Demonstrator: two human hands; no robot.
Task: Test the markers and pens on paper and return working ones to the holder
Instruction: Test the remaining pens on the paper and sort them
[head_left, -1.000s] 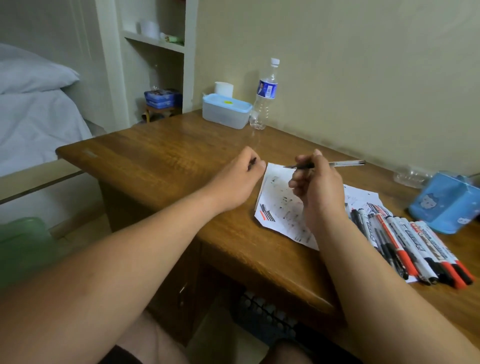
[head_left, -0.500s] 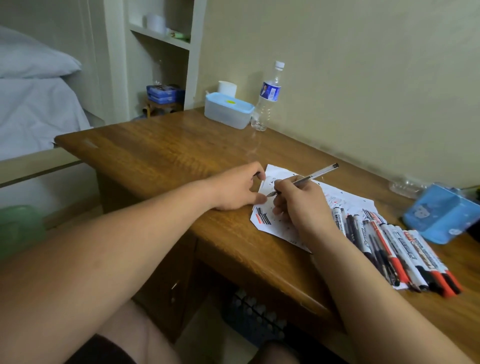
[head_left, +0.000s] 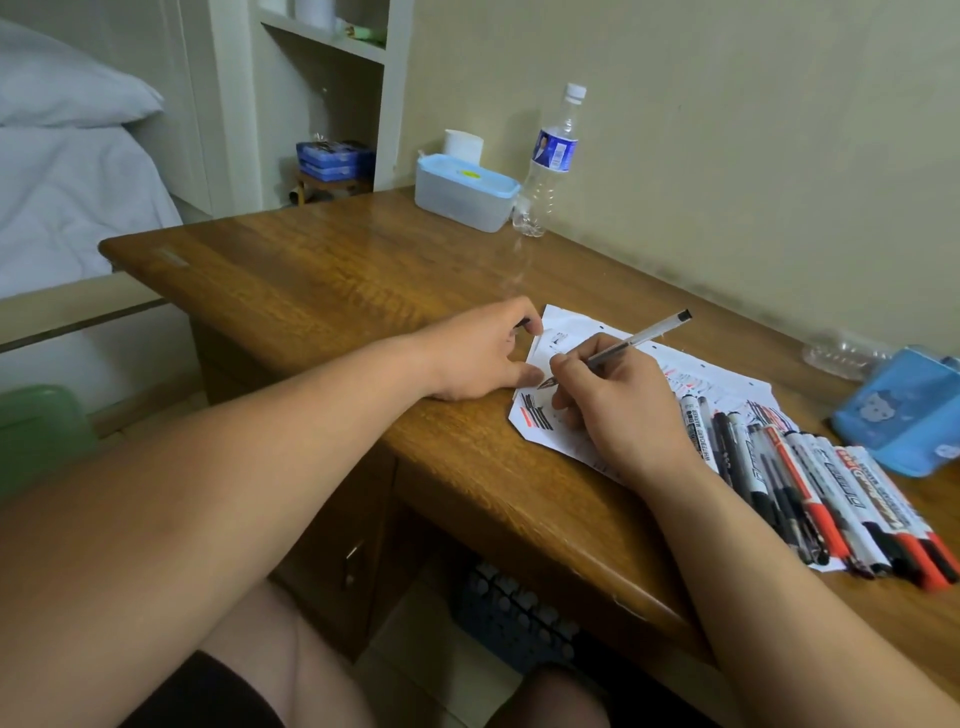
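My right hand (head_left: 618, 405) grips a clear-barrelled pen (head_left: 649, 335) in a writing hold, with its tip down on the white paper (head_left: 571, 332). The paper lies on the wooden desk (head_left: 322, 291) and bears black and red scribbles at its near-left corner. My left hand (head_left: 478, 353) rests at the paper's left edge and pinches a small dark piece, apparently the pen's cap (head_left: 522, 325). Several markers and pens (head_left: 810, 483) lie in a row on the paper to the right of my right hand. The blue holder (head_left: 904, 415) stands at the far right.
A lidded plastic box (head_left: 465, 192) and a water bottle (head_left: 548, 166) stand at the desk's back, near the wall. A crumpled clear bottle (head_left: 836, 353) lies behind the holder. A bed (head_left: 67, 182) and shelves (head_left: 322, 104) are to the left.
My right hand turned the pen from level in the air to tip-down on the paper. My left hand moved right to the paper's edge. The view shifted slightly.
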